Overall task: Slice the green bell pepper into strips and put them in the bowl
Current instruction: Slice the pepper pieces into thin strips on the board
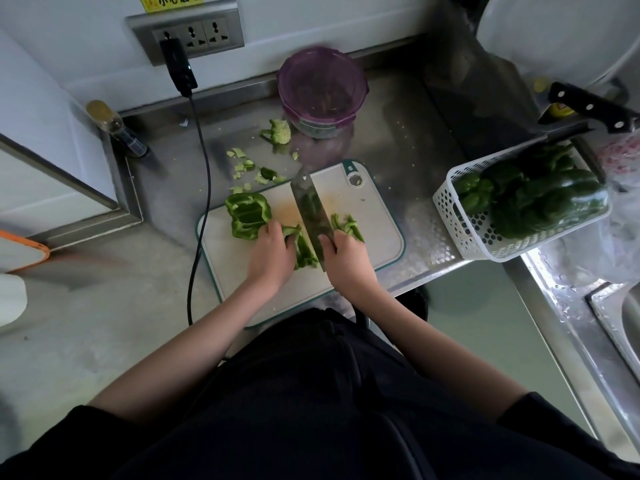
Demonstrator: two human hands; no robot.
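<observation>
The person's dark-clothed torso [311, 410] fills the near edge of the view, with both bare forearms reaching forward to the cutting board [374, 251]. The right hand [348, 263] has its grip closed around the handle of a cleaver [311, 213], index finger laid along the top of the blade, which stands edge-down on the board. The left hand [272, 256] presses down with curled fingers on a flattened piece of green bell pepper [303, 249], its grip closed over the piece just left of the blade. Right of the blade, touching the right hand's knuckles, lies a small heap of cut strips [348, 226]. A larger opened pepper section [247, 213] sits at the board's far left corner. Beyond the board, on the steel table [408, 157], pale trimmings [249, 169] and the seed core [277, 131] are scattered. Farther back stands the purple-rimmed bowl [322, 91], well apart from the board; its contents are too blurred to tell. To the right, a white perforated basket [460, 220] holds whole green peppers [540, 195]. A black cable [201, 174] runs down from the wall socket [188, 32] past the board's left side.
</observation>
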